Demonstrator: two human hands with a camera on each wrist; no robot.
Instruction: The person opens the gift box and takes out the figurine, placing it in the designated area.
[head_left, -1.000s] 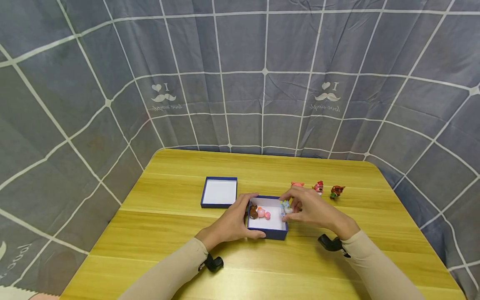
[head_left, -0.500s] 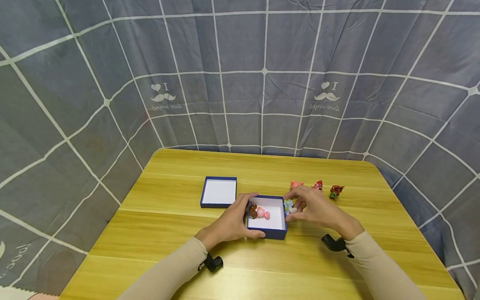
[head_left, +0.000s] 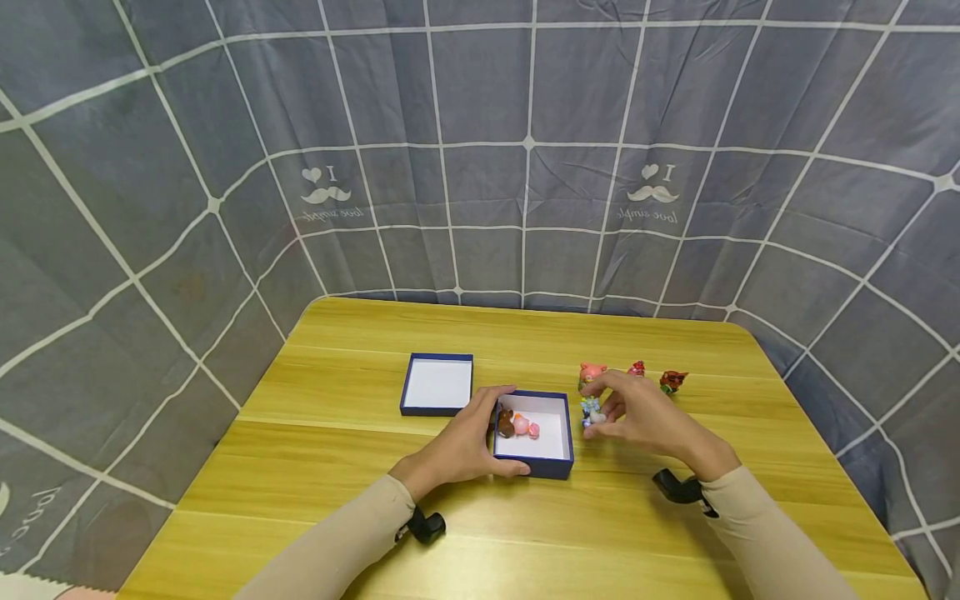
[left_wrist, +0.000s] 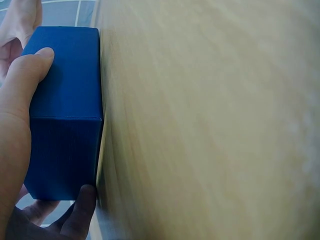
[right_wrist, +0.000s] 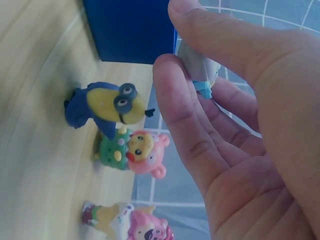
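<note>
Clearly, pale streaks of wood grain run across the smooth yellow desk [head_left: 337, 375]. At the left lies a lid [head_left: 438, 383], a shallow, square-cornered tray shape, blue outside and white inside. Next comes a matching blue box [head_left: 536, 468], deeper and straight-walled; a rounded brown toy [head_left: 506, 423] and a pink toy [head_left: 525, 426] lie in its left part on the white bottom. Right of the box, a blue-and-yellow toy [right_wrist: 102, 105] with round goggles stands upright near a green toy [right_wrist: 116, 150] with a rounded pink hood, then a pink-headed toy [right_wrist: 145, 227], and furthest right a dark reddish toy [head_left: 673, 382].

The fingers of the left hand [head_left: 467, 437] are spread wide round the box's left end, gripping it, thumb against the near wall. Those of the right hand [head_left: 645, 412] are curled and slightly parted, pinching a smooth grey toy [right_wrist: 192, 60] off the desk, just right of the box.
</note>
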